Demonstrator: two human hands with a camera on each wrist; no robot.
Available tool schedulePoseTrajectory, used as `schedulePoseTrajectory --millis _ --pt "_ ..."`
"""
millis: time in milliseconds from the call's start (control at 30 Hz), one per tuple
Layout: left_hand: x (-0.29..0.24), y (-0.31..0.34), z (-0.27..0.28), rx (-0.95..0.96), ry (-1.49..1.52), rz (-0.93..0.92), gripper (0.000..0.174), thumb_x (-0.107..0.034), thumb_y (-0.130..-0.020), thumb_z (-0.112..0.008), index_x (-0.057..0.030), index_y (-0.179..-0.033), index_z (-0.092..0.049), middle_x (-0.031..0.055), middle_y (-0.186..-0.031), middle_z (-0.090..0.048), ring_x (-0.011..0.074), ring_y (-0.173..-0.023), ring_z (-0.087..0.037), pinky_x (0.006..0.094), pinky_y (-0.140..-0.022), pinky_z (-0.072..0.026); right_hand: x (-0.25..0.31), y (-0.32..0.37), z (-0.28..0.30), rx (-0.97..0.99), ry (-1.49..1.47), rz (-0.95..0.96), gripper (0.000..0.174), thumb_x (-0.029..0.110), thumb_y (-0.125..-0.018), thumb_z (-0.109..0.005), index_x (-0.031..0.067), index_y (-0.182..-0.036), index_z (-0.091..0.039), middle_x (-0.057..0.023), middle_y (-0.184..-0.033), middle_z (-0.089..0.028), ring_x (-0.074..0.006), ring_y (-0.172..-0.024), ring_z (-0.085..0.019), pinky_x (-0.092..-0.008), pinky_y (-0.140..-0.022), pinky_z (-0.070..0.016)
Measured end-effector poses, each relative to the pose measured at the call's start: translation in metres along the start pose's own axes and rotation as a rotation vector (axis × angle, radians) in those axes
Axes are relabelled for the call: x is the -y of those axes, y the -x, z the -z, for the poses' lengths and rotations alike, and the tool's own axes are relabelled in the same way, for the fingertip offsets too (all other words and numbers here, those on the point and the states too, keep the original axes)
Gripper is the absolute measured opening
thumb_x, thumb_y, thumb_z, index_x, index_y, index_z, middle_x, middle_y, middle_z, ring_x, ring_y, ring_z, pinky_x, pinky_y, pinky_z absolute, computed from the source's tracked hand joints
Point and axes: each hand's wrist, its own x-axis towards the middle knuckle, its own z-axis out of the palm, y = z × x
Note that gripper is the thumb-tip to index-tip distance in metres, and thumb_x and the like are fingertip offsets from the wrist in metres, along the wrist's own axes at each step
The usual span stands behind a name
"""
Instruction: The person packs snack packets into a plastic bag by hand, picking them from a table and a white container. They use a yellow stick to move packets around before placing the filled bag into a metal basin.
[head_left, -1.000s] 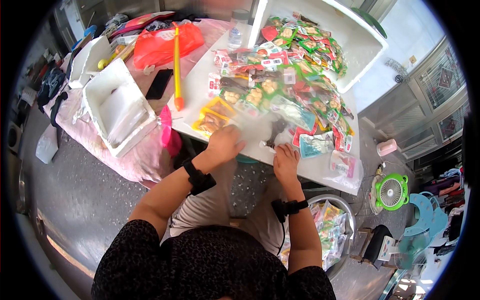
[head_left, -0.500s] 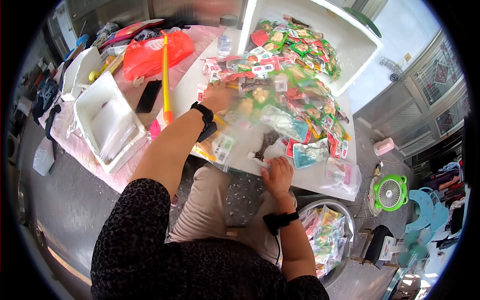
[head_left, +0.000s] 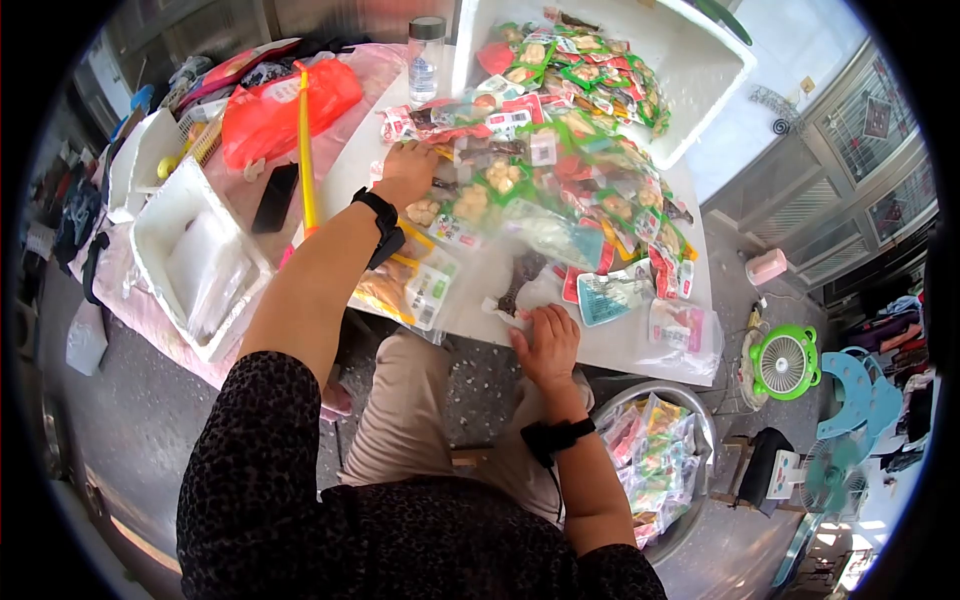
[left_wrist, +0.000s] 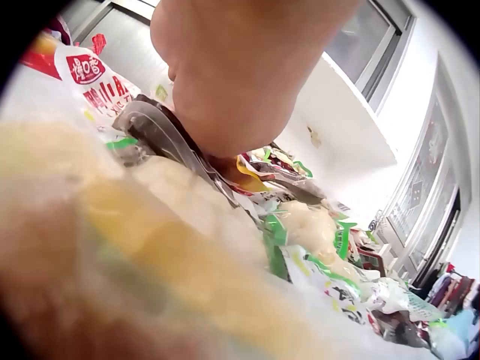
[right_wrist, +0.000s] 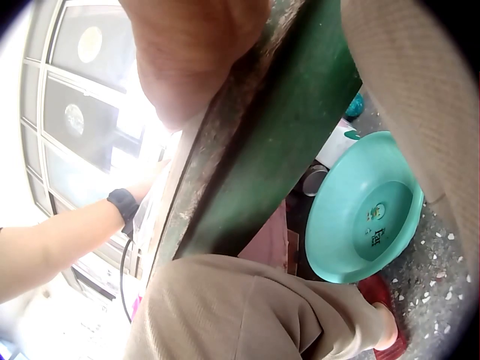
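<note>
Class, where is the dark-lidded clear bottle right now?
In the head view, the bottle stands at the white table's far left, just left of the foam box, beyond the left hand.

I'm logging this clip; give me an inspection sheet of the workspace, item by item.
Surface: white table, largely covered with packets.
Job's things: packets spread across the table, more in the large foam box and the metal basin.
Clutter: bottle at the table's far side; phone, red bag and small foam box to the left.
Hands: left hand over the packets; right hand at the near edge; grips unclear.
Cables: black cord hanging from a wristband.
Surroundings: green fan on the right; teal basin below the table.
</note>
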Motion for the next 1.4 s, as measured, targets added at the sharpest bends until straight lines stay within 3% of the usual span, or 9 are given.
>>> schedulePoseTrajectory --millis 267,367,533,733,867,1000,1133,1233,1400 --pt "0.008 -0.015 0.051 -0.011 0.176 -0.011 0.014 -0.010 -0.072 -0.048 -0.0055 -0.084 -0.053 0.0109 -0.084 -0.056 0.0261 -0.079 -0.055 0.0337 -0.066 -0.0442 0.000 0.001 -0.002 0.005 0.006 -0.008 0.035 0.028 -0.063 -0.063 0.0065 -0.088 -0.052 -0.0090 -0.093 -0.053 -0.0270 -0.096 -0.046 -0.0387 -0.079 -0.0342" --pt "0.013 -0.007 0.070 -0.109 0.457 0.010 0.009 -0.006 -0.071 -0.048 -0.0027 -0.079 -0.052 0.0091 -0.074 -0.055 0.0211 -0.068 -0.055 0.0291 -0.059 -0.0433 -0.001 0.002 -0.002 0.016 -0.008 -0.019 0.035 0.028 -0.063 -0.063 0.0068 -0.088 -0.052 -0.0089 -0.093 -0.053 -0.0272 -0.096 -0.046 -0.0389 -0.079 -0.0340" --pt "0.001 0.035 0.119 0.163 1.245 0.121 0.009 0.003 -0.069 -0.047 -0.0039 -0.074 -0.050 -0.0031 -0.069 -0.047 0.0044 -0.063 -0.044 0.0187 -0.056 -0.0371 -0.004 0.003 -0.001 0.009 -0.061 -0.002 0.034 0.025 -0.064 -0.063 0.0048 -0.090 -0.052 -0.0120 -0.093 -0.053 -0.0301 -0.094 -0.047 -0.0396 -0.078 -0.0358" --pt "-0.044 0.099 0.155 0.484 1.787 0.100 0.012 0.005 -0.068 -0.046 -0.0038 -0.076 -0.050 -0.0029 -0.072 -0.049 0.0040 -0.064 -0.046 0.0184 -0.058 -0.0384 -0.001 -0.005 0.013 -0.100 -1.015 -0.509 0.028 0.018 -0.080 -0.054 0.0023 -0.102 -0.047 -0.0109 -0.096 -0.054 -0.0209 -0.093 -0.051 -0.0293 -0.074 -0.0412" --pt "-0.080 0.137 0.151 0.649 1.843 0.025 0.013 0.004 -0.069 -0.046 -0.0034 -0.077 -0.051 -0.0016 -0.072 -0.051 0.0052 -0.065 -0.048 0.0189 -0.058 -0.0392 0.031 -0.018 0.062 0.488 -1.744 -0.679 0.024 0.013 -0.082 -0.050 0.0051 -0.105 -0.046 -0.0091 -0.098 -0.054 -0.0188 -0.088 -0.054 -0.0282 -0.071 -0.0440" --pt "-0.103 0.172 0.144 0.831 2.068 0.134 0.011 0.005 -0.068 -0.047 -0.0024 -0.076 -0.050 0.0016 -0.076 -0.053 0.0076 -0.069 -0.050 0.0201 -0.064 -0.0403 0.027 0.015 0.048 0.770 -1.626 -0.716 0.026 0.014 -0.083 -0.050 0.0047 -0.107 -0.045 -0.0078 -0.098 -0.053 -0.0183 -0.089 -0.054 -0.0286 -0.071 -0.0447" --pt "-0.116 0.195 0.139 0.790 2.253 0.144 0.012 0.003 -0.067 -0.047 -0.0029 -0.077 -0.049 0.0036 -0.079 -0.053 0.0096 -0.072 -0.051 0.0217 -0.064 -0.0414 0.031 0.038 0.041 0.450 -1.588 -0.732 0.031 0.014 -0.081 -0.053 0.0039 -0.109 -0.044 -0.0056 -0.103 -0.051 -0.0159 -0.092 -0.052 -0.0287 -0.075 -0.0433" --pt "-0.122 0.202 0.141 0.744 2.323 0.084 0.013 0.003 -0.067 -0.047 -0.0033 -0.077 -0.050 0.0027 -0.078 -0.053 0.0090 -0.071 -0.050 0.0211 -0.064 -0.0408 0.042 0.045 0.055 0.795 -2.161 -0.618 0.038 0.019 -0.079 -0.056 0.0020 -0.111 -0.044 -0.0074 -0.105 -0.052 -0.0204 -0.097 -0.051 -0.0331 -0.082 -0.0418" --pt "-0.117 0.192 0.135 0.586 2.003 0.416 0.010 -0.001 -0.074 -0.050 -0.0026 -0.084 -0.051 0.0009 -0.077 -0.052 0.0056 -0.070 -0.049 0.0179 -0.063 -0.0394 0.042 0.058 0.042 0.504 -2.032 -0.734 0.033 0.016 -0.080 -0.054 0.0031 -0.108 -0.046 -0.0089 -0.106 -0.052 -0.0227 -0.095 -0.052 -0.0364 -0.078 -0.0443"
